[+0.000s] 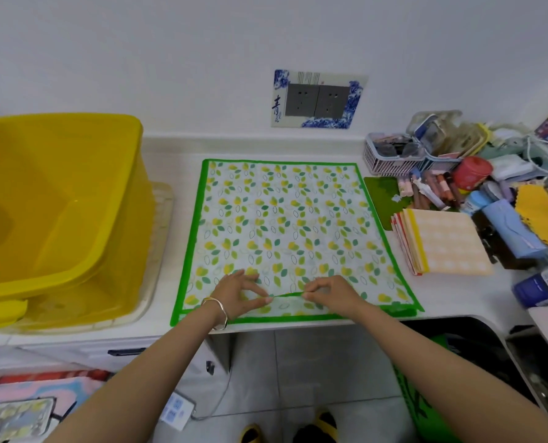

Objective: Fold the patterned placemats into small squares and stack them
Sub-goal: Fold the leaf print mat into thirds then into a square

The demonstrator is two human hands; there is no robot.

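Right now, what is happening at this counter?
A person is starting to fold a leaf-patterned placemat that lies flat on the counter. The left hand and right hand each pinch its green edge near the front and lift it slightly; no fold is made yet. A stack of folded mats sits to the right of it, and a yellow bin stands to the left.

The placemat [285, 231] lies between the tub [58, 199] at left and folded stack [442, 241] at right.
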